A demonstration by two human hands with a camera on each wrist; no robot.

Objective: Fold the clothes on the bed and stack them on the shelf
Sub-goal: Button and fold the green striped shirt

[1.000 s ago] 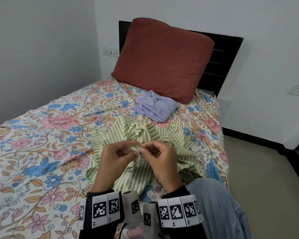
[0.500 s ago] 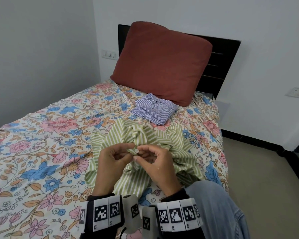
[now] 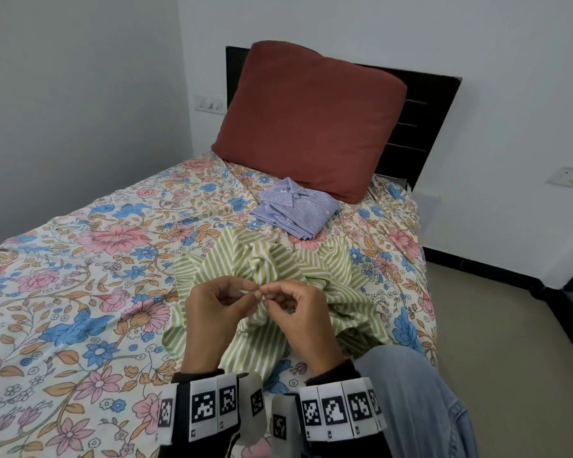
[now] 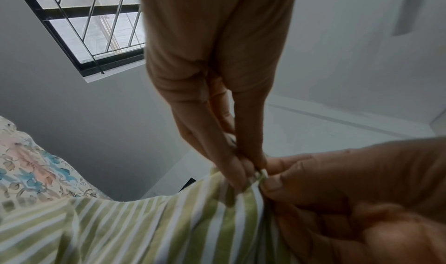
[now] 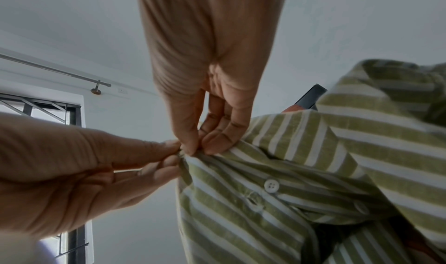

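Observation:
A green-and-white striped shirt (image 3: 278,259) lies crumpled on the near right part of the bed (image 3: 80,276). My left hand (image 3: 250,289) and right hand (image 3: 272,292) meet fingertip to fingertip above it. Each pinches the shirt's front edge between thumb and fingers. The left wrist view shows my left hand (image 4: 251,170) nipping a small fold of striped shirt (image 4: 144,220). In the right wrist view my right hand (image 5: 195,148) pinches the same edge, just above a white button (image 5: 271,185). A folded blue striped shirt (image 3: 295,209) lies farther back.
A rust-red pillow (image 3: 308,117) leans on the dark headboard (image 3: 420,110) behind the folded shirt. My knee in blue jeans (image 3: 411,391) is at the bed's right edge, with bare floor (image 3: 510,358) beyond it. No shelf is in view.
Both hands stay at the same spot on the green shirt, with the fingertips drawn a little closer together. The head view has shifted slightly.

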